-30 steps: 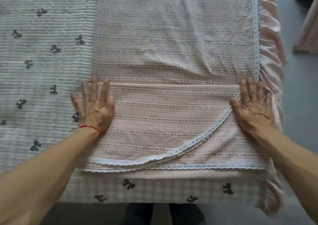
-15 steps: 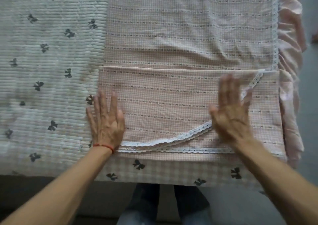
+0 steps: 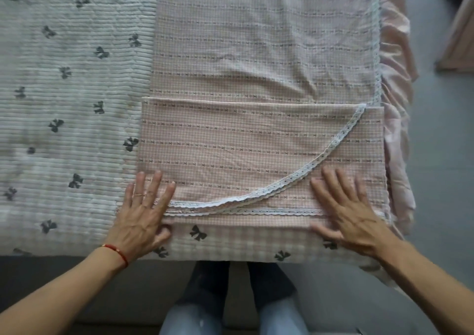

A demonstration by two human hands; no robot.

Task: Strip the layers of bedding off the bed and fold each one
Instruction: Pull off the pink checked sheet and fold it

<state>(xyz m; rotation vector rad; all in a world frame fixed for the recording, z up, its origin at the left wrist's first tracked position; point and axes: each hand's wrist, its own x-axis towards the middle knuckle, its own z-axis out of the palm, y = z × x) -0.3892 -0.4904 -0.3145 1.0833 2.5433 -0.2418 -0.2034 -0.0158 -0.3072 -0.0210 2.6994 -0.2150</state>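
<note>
One folded pink gingham sheet (image 3: 256, 160) lay at the bed's (image 3: 64, 103) near edge, its long axis running 9 to 3 o'clock, with one lace-trimmed corner (image 3: 341, 137) curving toward 1 o'clock. Two hands pressed flat on it: the left hand (image 3: 141, 214) at its 8 o'clock corner, the right hand (image 3: 348, 211) at 4 o'clock, fingers straight and slightly spread, gripping nothing.
</note>
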